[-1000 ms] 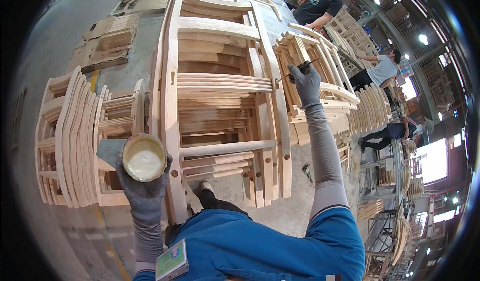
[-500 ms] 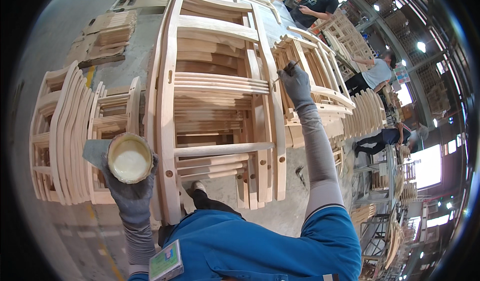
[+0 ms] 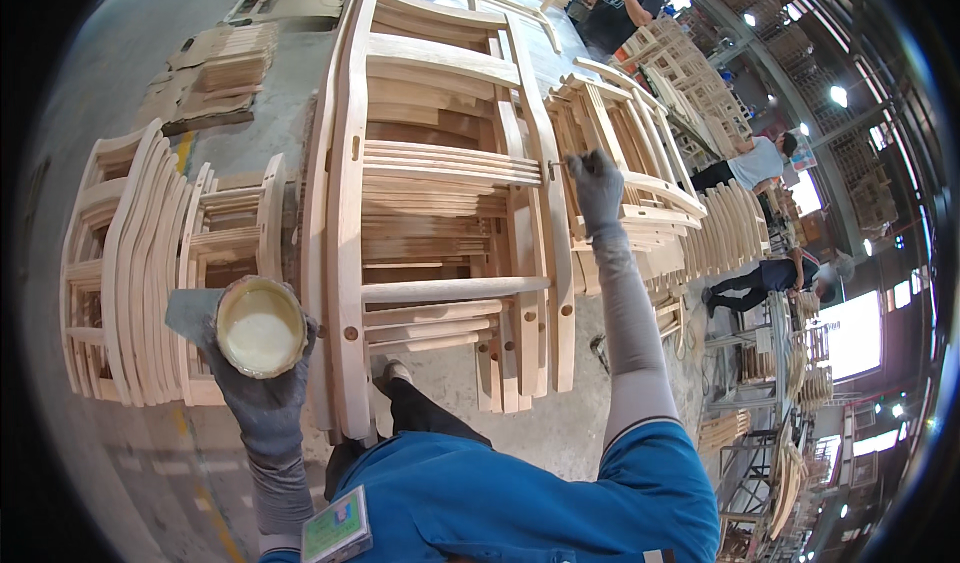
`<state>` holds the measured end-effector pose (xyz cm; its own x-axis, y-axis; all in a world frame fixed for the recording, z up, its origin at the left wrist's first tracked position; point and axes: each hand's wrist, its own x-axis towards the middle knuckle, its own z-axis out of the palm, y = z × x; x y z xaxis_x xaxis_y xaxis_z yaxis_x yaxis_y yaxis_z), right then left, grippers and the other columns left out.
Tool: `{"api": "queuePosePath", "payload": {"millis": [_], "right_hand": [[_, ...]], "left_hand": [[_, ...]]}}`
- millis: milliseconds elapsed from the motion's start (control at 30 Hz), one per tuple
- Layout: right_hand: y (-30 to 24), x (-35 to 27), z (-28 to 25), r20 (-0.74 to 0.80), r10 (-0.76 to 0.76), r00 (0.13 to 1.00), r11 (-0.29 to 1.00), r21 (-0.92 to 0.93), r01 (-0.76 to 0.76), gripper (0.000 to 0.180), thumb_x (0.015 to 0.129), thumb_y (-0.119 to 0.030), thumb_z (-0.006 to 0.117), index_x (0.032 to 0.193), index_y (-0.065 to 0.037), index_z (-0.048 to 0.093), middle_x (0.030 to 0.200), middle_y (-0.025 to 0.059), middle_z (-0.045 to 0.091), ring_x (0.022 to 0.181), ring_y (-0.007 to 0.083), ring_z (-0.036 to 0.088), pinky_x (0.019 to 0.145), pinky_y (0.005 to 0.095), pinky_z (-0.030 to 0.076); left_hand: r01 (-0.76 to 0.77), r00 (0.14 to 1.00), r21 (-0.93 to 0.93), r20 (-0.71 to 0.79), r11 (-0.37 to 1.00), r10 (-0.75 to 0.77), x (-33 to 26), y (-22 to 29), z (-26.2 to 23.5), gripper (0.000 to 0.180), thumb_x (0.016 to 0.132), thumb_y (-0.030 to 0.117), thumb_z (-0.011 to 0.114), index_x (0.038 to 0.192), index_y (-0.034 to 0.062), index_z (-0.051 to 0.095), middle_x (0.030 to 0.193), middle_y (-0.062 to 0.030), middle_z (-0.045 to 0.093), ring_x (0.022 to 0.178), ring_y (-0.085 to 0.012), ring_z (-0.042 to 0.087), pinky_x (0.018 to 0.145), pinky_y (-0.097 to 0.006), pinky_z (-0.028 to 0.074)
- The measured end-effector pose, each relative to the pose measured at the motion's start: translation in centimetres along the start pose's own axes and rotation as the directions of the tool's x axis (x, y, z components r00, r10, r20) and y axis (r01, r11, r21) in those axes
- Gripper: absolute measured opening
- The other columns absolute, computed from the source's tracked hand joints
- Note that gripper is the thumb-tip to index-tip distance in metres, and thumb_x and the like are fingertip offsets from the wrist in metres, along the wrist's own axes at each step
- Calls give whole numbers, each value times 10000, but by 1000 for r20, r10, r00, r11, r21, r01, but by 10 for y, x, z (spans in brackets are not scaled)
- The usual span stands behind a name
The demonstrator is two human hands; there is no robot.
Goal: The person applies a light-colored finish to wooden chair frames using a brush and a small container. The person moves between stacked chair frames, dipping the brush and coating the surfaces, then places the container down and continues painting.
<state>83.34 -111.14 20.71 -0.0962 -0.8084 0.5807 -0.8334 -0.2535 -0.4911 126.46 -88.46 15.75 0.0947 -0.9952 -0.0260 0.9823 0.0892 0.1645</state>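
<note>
My left hand [image 3: 262, 403], in a grey glove, is closed around a round cup [image 3: 261, 327] of creamy white liquid. A flat grey piece [image 3: 192, 315] sticks out beside the cup; whether it belongs to the cup I cannot tell. My right hand [image 3: 600, 195], also gloved, pinches a thin stick [image 3: 560, 166]. Its tip points left at the right post [image 3: 545, 153] of a pale wooden chair-back frame [image 3: 440, 291]; contact is too small to make out. This frame lies on top of a stack of similar frames in front of me.
More stacked chair frames stand at the left [image 3: 125, 263] and beyond my right hand [image 3: 640, 138]. Flat wooden pieces [image 3: 235, 63] lie in piles on the far left floor. Several people work farther off, one in a dark shirt [image 3: 625, 8] at the top.
My right hand has come down slightly and turned, so the stick lies flatter toward the post. The cup in my left hand has barely moved. The person at the top has shifted their arms.
</note>
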Motion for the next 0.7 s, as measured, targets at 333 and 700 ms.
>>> {"api": "queuePosePath", "payload": {"millis": [333,700], "right_hand": [[-11,-63,-20,-24,-289,957,957,-17,289,133,665,53,628,703,-75,620,822,80,609,765,238,607,640,305,470],[8,-140,-152,-177,-39,983,930,353,100,122,760,68,669,852,4,622,866,77,616,803,150,586,720,253,469]], "left_hand": [[95,995,-31,34,995,-94,-18,-18,-8,591,891,482,501,1349,123,399,1332,-168,441,1233,-330,428,997,-534,392],[142,989,143,27,980,-147,-56,-160,49,532,926,490,422,1310,123,423,1302,-135,461,1178,-311,479,940,-521,448]]}}
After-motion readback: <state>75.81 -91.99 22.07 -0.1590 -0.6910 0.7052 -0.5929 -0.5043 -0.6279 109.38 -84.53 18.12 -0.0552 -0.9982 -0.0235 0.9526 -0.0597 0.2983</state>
